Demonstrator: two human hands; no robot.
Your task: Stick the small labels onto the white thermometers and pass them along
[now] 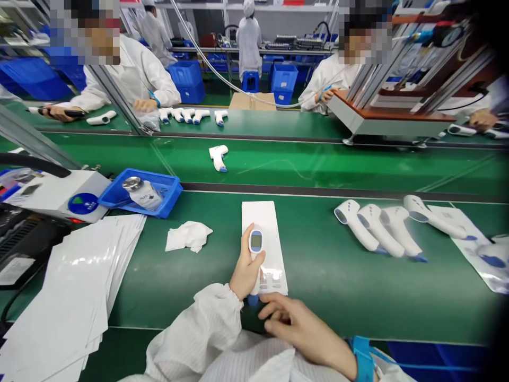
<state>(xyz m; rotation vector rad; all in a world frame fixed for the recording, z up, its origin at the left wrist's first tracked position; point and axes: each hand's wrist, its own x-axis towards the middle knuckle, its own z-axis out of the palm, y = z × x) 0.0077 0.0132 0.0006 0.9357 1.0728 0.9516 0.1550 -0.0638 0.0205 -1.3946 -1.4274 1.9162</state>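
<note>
My left hand [243, 268] is wrapped round the grip of a white infrared thermometer [255, 255], its small grey screen facing me and its blue end pointing down. Under it lies a white printed sheet [260, 213] on the green bench. Just right of the thermometer's blue end is my right hand [292, 321], fingers loosely bent and apart, holding nothing; whether a fingertip touches the thermometer or sheet I cannot tell. A blue wrist strap [363, 358] circles my right wrist. On the left, a crumpled white cloth [189, 236] rests on the bench.
Several white thermometers [379, 229] lie at right beside a plastic-looking sheet [471, 246]. At left are a sheet stack [75, 286], a blue tray [169, 199] with a bottle [143, 192], and a white device [75, 193]. Another thermometer [218, 157] sits on the green belt [302, 164]; co-workers sit beyond.
</note>
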